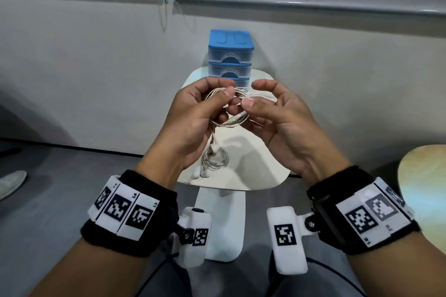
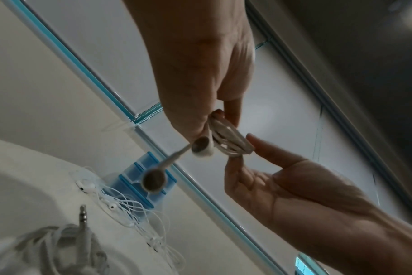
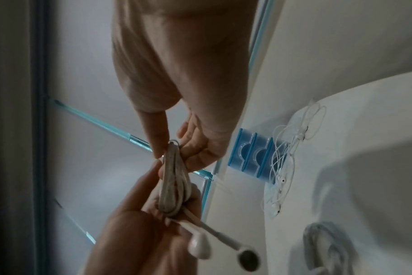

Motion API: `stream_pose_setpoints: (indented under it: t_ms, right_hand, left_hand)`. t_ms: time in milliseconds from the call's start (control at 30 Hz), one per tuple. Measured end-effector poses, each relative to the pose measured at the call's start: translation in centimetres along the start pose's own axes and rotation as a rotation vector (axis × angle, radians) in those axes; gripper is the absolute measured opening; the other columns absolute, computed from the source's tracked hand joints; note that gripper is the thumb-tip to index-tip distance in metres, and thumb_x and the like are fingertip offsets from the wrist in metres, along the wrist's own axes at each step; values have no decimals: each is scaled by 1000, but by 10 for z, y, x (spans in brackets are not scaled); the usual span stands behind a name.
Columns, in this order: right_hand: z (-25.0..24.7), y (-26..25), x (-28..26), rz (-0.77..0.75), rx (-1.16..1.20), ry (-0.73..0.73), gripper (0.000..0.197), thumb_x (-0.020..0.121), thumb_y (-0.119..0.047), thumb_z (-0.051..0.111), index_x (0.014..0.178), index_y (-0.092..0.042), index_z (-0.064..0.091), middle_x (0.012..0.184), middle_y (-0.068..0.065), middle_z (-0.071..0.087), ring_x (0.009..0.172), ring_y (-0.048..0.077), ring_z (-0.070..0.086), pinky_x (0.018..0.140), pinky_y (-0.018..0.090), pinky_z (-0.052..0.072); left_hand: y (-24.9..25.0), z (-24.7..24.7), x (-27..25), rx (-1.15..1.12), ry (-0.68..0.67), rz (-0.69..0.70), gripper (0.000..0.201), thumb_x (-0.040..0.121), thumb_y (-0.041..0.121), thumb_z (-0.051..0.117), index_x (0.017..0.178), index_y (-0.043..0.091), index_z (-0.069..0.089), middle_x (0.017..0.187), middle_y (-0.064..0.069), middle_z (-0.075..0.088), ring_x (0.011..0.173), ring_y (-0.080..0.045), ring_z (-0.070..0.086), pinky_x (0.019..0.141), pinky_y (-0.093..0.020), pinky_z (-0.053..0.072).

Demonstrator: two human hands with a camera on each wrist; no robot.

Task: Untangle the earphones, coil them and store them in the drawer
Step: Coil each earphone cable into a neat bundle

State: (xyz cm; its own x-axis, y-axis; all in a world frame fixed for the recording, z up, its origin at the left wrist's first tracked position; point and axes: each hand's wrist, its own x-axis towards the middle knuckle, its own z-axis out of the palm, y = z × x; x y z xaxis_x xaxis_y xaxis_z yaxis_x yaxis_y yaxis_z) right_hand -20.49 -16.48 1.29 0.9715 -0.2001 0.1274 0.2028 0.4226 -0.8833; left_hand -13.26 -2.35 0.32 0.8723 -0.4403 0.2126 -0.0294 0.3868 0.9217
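Head view: left hand (image 1: 193,116) and right hand (image 1: 277,116) raised together above small white desk (image 1: 263,164), palms turned inward. White earphones (image 1: 231,108) wound into a compact coil, held in the air between the two hands. Left thumb pressed across coil at roughly 10 o'clock of the loop, remaining left fingers (image 1: 212,84) curled behind it; gripping the coil. Right thumb and forefinger pinching the coil at its 3 o'clock edge, other right fingers (image 1: 268,87) loosely bent, not touching the cable as far as visible. Two earbuds dangling from the coil below left palm, seen clearly in the wrist views (image 2: 201,147).

Blue and clear drawer unit (image 1: 230,58) at 12 o'clock on the desk, against the wall, three drawers visible, top two closed; lowest partly hidden by the hands, state not readable.

Second bundled cable with earbuds (image 1: 212,159) lying on the desk at 6 o'clock of the held coil, under left wrist. Left wrist view: metal jack plug (image 2: 83,214) sticking up from a grey wound bundle near the lens. Loose tangle of thin white earphones (image 2: 127,206) spread on the desk just in front of the drawer unit; same tangle visible in right wrist view (image 3: 285,163).

Black wristbands with printed markers (image 1: 125,210) on both wrists.
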Motion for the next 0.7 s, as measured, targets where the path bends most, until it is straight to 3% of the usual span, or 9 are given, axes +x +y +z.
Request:
stream_pose_setpoints:
  t_ms: [100,167,267,467,533,700]
  right_hand:
    - [-5,-6,0,25,34,-46,37,83,-1,66,110,-17,46,82,8,72,71,18,66,80,34,45]
    - [-11,-8,0,76,74,-119,37,84,-3,66,109,-20,45,77,4,67,75,17,62,80,35,42]
    - [-15,-9,-1,127,91,-202,31,85,-6,63,107,-21,47,72,2,61,81,19,59,78,34,42]
    - [-15,-3,-3,20,-234,-164,48,76,-1,70,115,-19,50,86,4,70,79,22,55,78,36,37]
    - [-16,-1,-2,33,-198,-144,51,75,0,70,118,-18,50,86,4,70,78,22,58,80,39,39]
    - [-25,-5,-1,103,-85,-159,46,78,-3,65,118,-19,48,80,0,70,73,14,65,73,32,42]
  left_hand:
    - [6,-6,0,113,-122,2,21,86,13,70,106,6,70,89,-7,70,70,-13,60,61,-21,48]
    - [12,-8,1,190,-179,8,19,88,12,68,105,4,71,84,-2,70,66,-9,59,63,-21,50]
    - [18,-9,3,251,-168,14,17,94,8,65,108,1,72,79,1,69,66,-9,59,67,-23,51]
    - [12,-5,2,169,-110,-9,14,95,1,63,106,-1,72,79,-4,68,65,-13,61,65,-21,53]
    - [7,-3,2,167,-96,-8,14,97,1,61,106,1,72,77,-1,66,61,-10,57,64,-20,51]
    - [6,1,3,175,-122,-10,17,98,1,58,108,1,72,80,1,63,58,-8,46,59,-21,43]
